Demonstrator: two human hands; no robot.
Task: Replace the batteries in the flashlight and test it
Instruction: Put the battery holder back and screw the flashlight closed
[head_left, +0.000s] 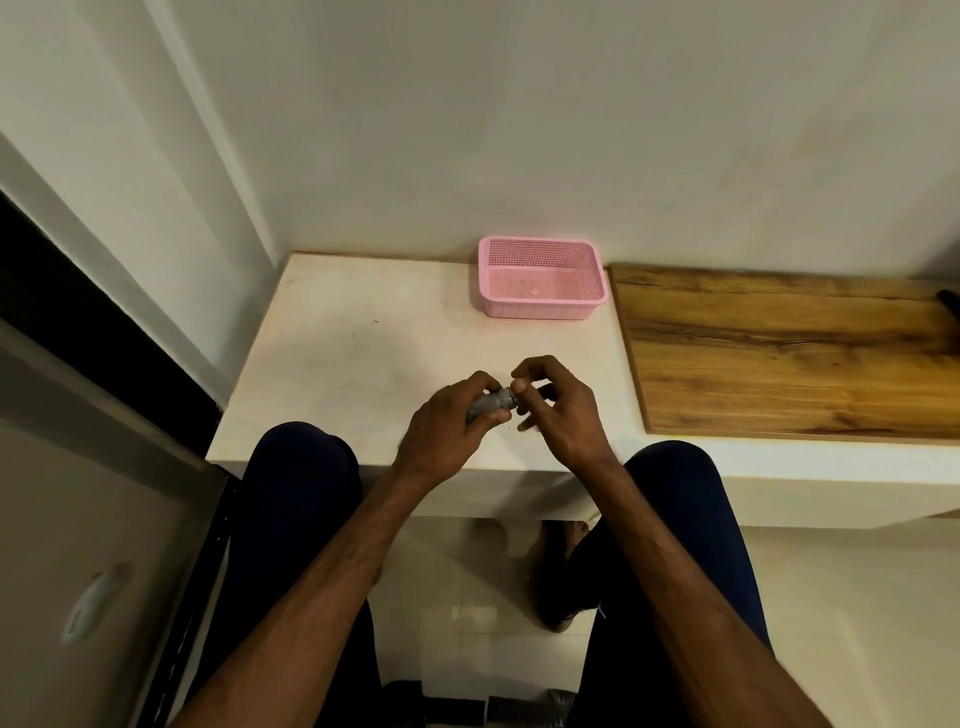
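Between both hands' fingers (500, 417): the flashlight (491, 406).

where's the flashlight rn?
Head view, centre frame: the flashlight is gripped in the left hand above the near part of the white table, with the right hand at its end. The pink basket sits beyond it.

Quick count from where I'm standing: two hands, a left hand (447, 423) and a right hand (558, 408), sharing one small silver flashlight (491, 405). One pink mesh basket (543, 309) sits on one pale table (337, 353). One wooden board (789, 353) next to that. Two knees in dark trousers (296, 499).
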